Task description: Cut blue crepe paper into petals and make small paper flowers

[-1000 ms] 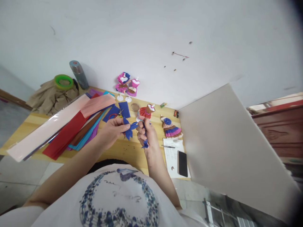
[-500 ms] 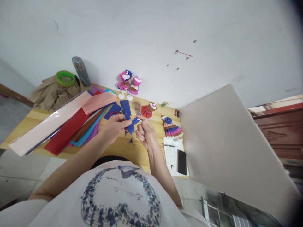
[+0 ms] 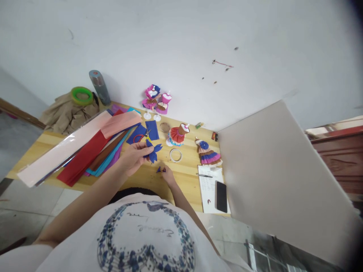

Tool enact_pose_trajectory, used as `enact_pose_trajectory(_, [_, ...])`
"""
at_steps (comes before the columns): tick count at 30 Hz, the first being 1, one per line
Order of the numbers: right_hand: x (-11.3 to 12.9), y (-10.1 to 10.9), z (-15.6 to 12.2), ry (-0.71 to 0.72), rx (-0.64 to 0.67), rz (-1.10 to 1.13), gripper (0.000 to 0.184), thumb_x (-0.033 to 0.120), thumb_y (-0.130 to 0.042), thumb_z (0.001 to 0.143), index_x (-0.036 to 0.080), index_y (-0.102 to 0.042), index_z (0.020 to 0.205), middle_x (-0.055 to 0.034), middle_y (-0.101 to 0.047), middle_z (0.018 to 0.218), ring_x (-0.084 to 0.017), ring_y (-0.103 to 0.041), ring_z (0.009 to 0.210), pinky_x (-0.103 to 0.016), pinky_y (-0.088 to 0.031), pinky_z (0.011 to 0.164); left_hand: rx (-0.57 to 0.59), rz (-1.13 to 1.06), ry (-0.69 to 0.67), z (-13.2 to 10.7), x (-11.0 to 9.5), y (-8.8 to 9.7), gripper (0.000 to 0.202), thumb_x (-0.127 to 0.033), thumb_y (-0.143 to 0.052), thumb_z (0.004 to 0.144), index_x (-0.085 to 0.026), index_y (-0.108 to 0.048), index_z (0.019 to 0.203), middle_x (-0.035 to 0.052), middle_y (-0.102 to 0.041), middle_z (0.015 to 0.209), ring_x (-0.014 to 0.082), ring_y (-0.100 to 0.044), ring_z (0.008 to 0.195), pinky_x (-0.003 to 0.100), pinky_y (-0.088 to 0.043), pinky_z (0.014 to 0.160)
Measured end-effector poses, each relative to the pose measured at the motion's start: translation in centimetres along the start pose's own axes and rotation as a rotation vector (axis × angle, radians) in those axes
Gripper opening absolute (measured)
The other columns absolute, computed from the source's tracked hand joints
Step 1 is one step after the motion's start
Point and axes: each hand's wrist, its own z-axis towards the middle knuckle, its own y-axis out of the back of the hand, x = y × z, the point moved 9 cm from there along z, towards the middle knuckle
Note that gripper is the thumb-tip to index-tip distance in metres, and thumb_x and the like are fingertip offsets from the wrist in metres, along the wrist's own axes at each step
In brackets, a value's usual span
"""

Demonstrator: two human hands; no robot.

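My left hand (image 3: 135,156) pinches a blue paper flower (image 3: 154,152) with pointed petals between thumb and fingers, held above the table. Lower down at the tabletop, my right hand (image 3: 168,176) has its fingers drawn together on a small blue paper scrap (image 3: 163,170); the fingertips are small and partly hidden. Another blue scrap (image 3: 159,170) lies just left of them. Scissors (image 3: 146,135) with red and yellow on the handles rest on blue paper pieces (image 3: 152,129) behind my left hand. A white ring (image 3: 176,155) lies beyond my right hand.
Coloured paper strips (image 3: 82,156) cover the table's left side. Small dress forms in paper skirts (image 3: 177,135) stand at the back; a tiered paper dress (image 3: 208,152) lies right. A phone (image 3: 221,196) rests on a written sheet (image 3: 206,189). A board (image 3: 272,170) stands along the right edge.
My right hand has left the flower and moved down to the scraps on the table. The blue flower stays in my left hand, now with its petals spread. The white ring has come into view.
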Motion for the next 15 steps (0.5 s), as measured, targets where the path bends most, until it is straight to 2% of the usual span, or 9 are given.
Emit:
enact_pose_trajectory(4, [-2.3, -0.3, 0.8, -0.123, 0.076, -0.048, 0.034, 0.034, -0.060, 0.095, 0.015, -0.058, 0.123, -0.0093, -0.062, 0.121, -0.021, -0.064, 0.101, -0.041, -0.057, 0.085, -0.002, -0.024, 0.011, 0.0, 0.1, 0.3, 0.014, -0.013, -0.083, 0.063, -0.010, -0.070, 0.063, 0.0027, -0.066, 0.059, 0.0095, -0.058, 0.049, 0.022, -0.046, 0.051])
enact_pose_trajectory(7, [-2.4, 0.0, 1.0, -0.139, 0.107, -0.101, 0.033, 0.034, -0.059, 0.095, 0.015, -0.058, 0.123, -0.0092, -0.063, 0.120, -0.021, -0.065, 0.100, -0.041, -0.057, 0.084, -0.002, -0.053, 0.019, 0.1, 0.4, 0.6, 0.013, -0.010, -0.081, 0.065, -0.012, -0.069, 0.064, 0.0027, -0.068, 0.061, 0.0093, -0.058, 0.050, 0.021, -0.046, 0.052])
enact_pose_trajectory(11, [0.0, -0.3, 2.0, -0.069, 0.140, -0.229, 0.032, 0.034, -0.059, 0.095, 0.016, -0.060, 0.121, -0.0091, -0.063, 0.120, -0.021, -0.064, 0.102, -0.042, -0.056, 0.086, -0.006, -0.065, 0.029, 0.0, 0.6, 0.8, 0.015, -0.010, -0.080, 0.066, -0.013, -0.066, 0.061, 0.0010, -0.065, 0.056, 0.0094, -0.057, 0.049, 0.021, -0.045, 0.051])
enact_pose_trajectory(15, [3.7, -1.8, 3.9, 0.026, 0.177, -0.345, 0.033, 0.034, -0.059, 0.095, 0.016, -0.059, 0.123, -0.0096, -0.061, 0.123, -0.022, -0.063, 0.105, -0.044, -0.055, 0.089, -0.037, -0.092, 0.043, -0.4, 0.5, 1.1, 0.019, -0.008, -0.082, 0.062, -0.013, -0.064, 0.059, 0.0006, -0.065, 0.057, 0.0096, -0.057, 0.049, 0.021, -0.044, 0.051])
